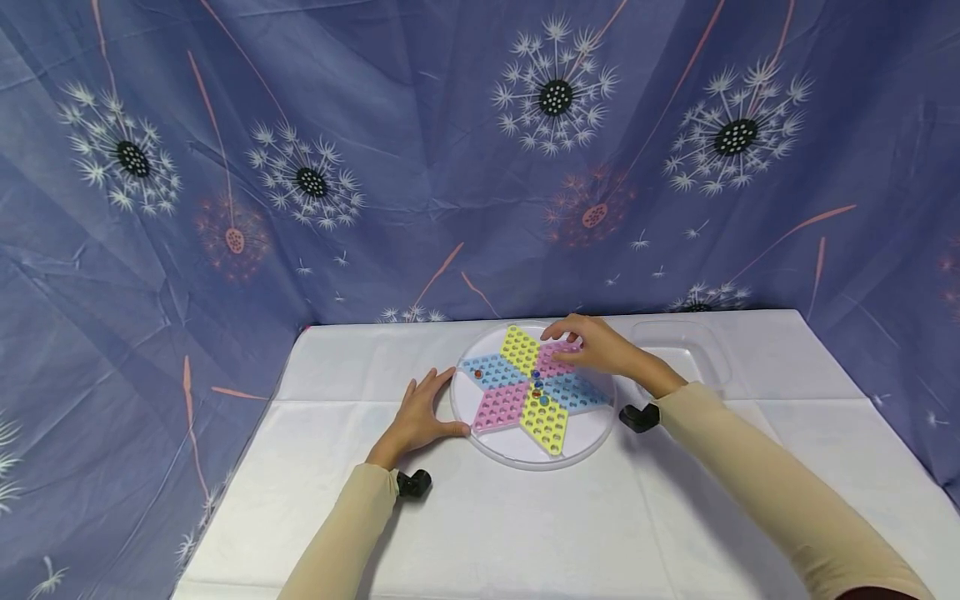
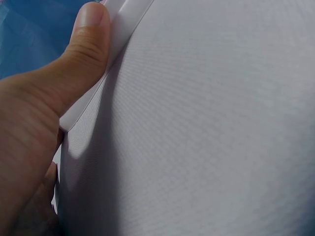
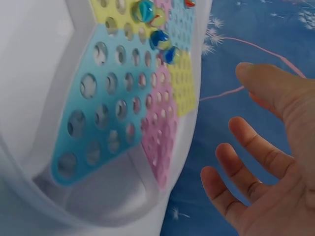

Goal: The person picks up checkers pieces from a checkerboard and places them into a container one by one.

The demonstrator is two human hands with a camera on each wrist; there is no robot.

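Note:
A round white Chinese checkers board point(image 1: 491, 446) bears a star of yellow, pink and blue holed points. My left hand point(image 1: 416, 419) rests at its left edge, thumb and fingers spread; in the left wrist view the thumb point(image 2: 91, 44) lies straight along the rim. Over the pink point at the far right hovers my right hand point(image 1: 596, 346), fingers loosely bent and nothing between them. Near the star's centre sit a teal marble point(image 3: 143, 11), a yellow-and-red marble point(image 3: 157, 17) and two blue marbles point(image 3: 160, 39). A red marble point(image 1: 478, 374) sits in the left blue point.
Behind my right forearm lies a clear plastic lid or tray point(image 1: 686, 354) on the white-covered table point(image 1: 525, 533). A blue curtain with dandelion prints point(image 1: 420, 125) hangs at the table's back and sides. Each wrist wears a small black camera point(image 1: 640, 417).

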